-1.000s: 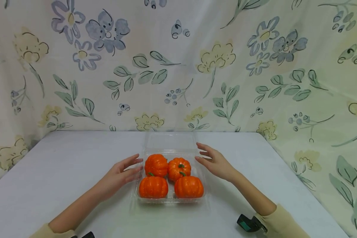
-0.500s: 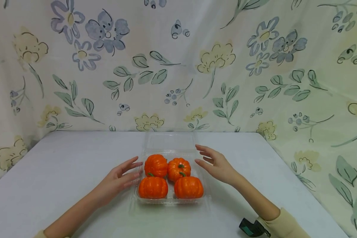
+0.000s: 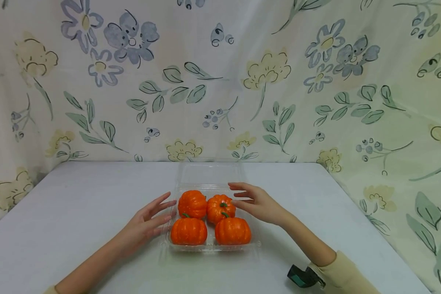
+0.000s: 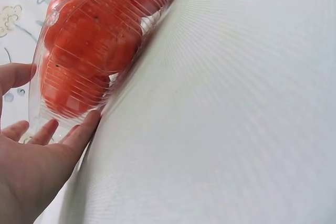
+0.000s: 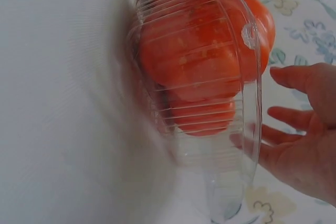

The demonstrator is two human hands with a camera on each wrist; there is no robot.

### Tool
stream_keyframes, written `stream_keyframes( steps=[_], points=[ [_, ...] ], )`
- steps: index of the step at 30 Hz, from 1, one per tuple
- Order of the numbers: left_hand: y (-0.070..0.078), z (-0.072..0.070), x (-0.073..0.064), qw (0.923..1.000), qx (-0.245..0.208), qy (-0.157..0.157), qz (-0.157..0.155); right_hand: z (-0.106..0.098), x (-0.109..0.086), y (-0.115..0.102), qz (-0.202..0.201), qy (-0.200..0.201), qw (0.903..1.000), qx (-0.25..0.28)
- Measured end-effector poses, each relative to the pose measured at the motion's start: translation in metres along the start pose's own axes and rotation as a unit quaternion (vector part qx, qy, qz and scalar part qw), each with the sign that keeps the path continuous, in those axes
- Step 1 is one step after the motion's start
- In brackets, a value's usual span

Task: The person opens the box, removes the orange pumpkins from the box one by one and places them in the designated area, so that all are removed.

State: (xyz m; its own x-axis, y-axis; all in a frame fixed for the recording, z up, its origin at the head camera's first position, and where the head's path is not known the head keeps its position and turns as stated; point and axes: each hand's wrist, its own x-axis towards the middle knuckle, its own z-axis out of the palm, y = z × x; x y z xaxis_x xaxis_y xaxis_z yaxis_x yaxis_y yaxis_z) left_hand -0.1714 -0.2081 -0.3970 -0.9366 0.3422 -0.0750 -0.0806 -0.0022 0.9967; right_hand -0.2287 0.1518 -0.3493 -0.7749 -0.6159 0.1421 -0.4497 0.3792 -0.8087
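A clear plastic clamshell box (image 3: 211, 248) stands on the table with its lid (image 3: 209, 174) folded open to the back. Several small orange pumpkins with green stems sit inside, among them a back right pumpkin (image 3: 214, 210) and a front left one (image 3: 188, 232). My left hand (image 3: 141, 224) is at the box's left side, fingers spread and fairly straight, with fingertips right at the ribbed wall in the left wrist view. Above the right rim, my right hand (image 3: 259, 204) reaches in with relaxed fingers, its thumb overlapping the back right pumpkin in the head view. Neither hand holds anything.
A white tabletop (image 3: 95, 192) lies under the box. Behind and to the right hangs a floral curtain (image 3: 220, 90). A dark device (image 3: 303, 277) is strapped near the right sleeve (image 3: 343, 271).
My right hand has moved left, from beside the box to over its right rim near the back right pumpkin. The left hand has shifted only slightly; box and pumpkins stay put.
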Motion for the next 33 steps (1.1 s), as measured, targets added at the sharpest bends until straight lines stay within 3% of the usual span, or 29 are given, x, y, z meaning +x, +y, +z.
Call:
stream_keyframes(
  steps=[7, 14, 33],
  points=[
    [-0.004, 0.0, 0.001, 0.9998, -0.018, 0.002, -0.006, 0.002, 0.008, -0.002, 0.016, -0.038, 0.9991, 0.008],
    [-0.006, 0.0, 0.001, 0.9995, -0.025, 0.008, -0.016, 0.008, 0.014, -0.004, 0.05, -0.05, 0.9974, 0.012],
    [-0.004, 0.001, 0.002, 0.9994, -0.028, 0.009, -0.019, 0.024, 0.02, -0.016, 0.16, -0.012, 0.9869, 0.014]
  ],
)
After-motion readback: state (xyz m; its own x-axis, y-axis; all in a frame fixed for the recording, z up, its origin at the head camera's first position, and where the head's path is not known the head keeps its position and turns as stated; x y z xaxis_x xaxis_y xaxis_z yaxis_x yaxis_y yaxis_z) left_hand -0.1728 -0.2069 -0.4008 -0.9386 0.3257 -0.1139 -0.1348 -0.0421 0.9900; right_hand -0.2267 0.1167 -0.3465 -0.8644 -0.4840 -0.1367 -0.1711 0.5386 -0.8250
